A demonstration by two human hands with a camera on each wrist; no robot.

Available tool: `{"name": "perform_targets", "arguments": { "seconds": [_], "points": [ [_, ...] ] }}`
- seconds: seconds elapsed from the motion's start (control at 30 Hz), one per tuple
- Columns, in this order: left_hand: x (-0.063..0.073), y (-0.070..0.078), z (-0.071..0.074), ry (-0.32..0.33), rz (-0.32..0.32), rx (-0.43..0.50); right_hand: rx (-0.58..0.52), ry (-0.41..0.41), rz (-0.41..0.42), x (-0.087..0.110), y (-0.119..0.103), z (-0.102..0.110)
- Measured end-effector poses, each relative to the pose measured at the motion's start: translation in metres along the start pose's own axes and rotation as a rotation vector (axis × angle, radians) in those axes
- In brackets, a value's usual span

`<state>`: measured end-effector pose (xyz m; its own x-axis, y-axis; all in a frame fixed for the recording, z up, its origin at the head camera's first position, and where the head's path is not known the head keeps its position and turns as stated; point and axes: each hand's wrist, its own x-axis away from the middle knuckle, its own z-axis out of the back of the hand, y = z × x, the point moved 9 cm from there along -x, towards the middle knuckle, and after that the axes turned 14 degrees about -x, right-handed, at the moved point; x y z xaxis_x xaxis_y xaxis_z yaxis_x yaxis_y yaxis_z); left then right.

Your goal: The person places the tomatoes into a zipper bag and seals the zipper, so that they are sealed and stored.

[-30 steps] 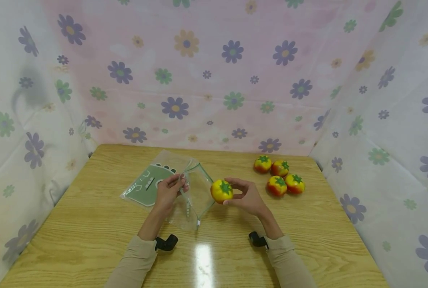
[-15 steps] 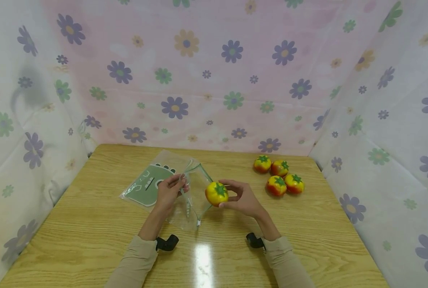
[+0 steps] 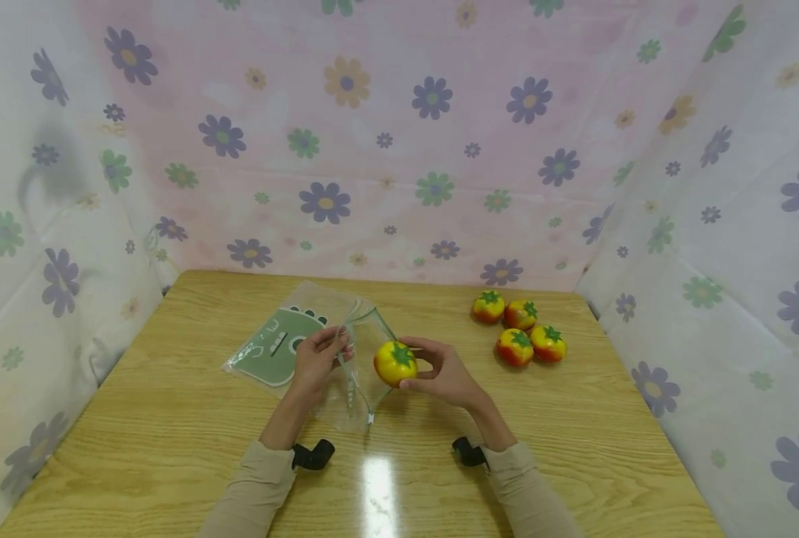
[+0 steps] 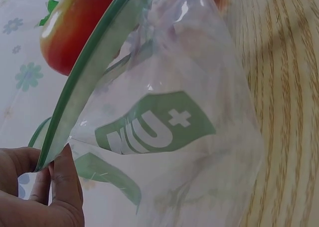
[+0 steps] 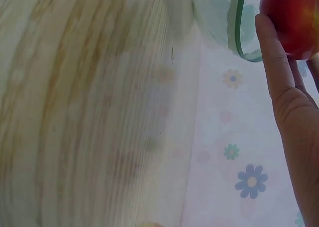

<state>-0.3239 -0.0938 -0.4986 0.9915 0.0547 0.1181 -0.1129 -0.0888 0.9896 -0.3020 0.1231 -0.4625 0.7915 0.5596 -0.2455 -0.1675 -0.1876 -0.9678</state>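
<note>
A clear zip bag with a green print and a green zip edge lies partly on the table, its mouth spread open toward the right. My left hand pinches one side of that mouth between thumb and fingers; in the left wrist view the fingertips grip the green rim. A red-and-yellow persimmon with a green leafy top is held in my right hand, fingers above and thumb below. It overlaps the bag's mouth in the head view. A white slider hangs at the mouth's near corner.
Several more persimmons sit grouped on the wooden table at the back right. Flower-printed cloth hangs behind the table and at both sides. Black wrist-worn pieces stick out at both cuffs.
My right hand has carried the persimmon leftward and slightly down, from the bag mouth's right edge to over its opening. The left hand keeps its pinch on the bag nearly unmoved.
</note>
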Motion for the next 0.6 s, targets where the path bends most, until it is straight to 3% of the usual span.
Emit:
{"name": "perform_targets", "arguments": {
  "seconds": [0.6],
  "points": [
    [0.001, 0.002, -0.002, -0.005, -0.009, 0.002, 0.042, 0.044, -0.051, -0.007, 0.011, -0.005]
  ]
}}
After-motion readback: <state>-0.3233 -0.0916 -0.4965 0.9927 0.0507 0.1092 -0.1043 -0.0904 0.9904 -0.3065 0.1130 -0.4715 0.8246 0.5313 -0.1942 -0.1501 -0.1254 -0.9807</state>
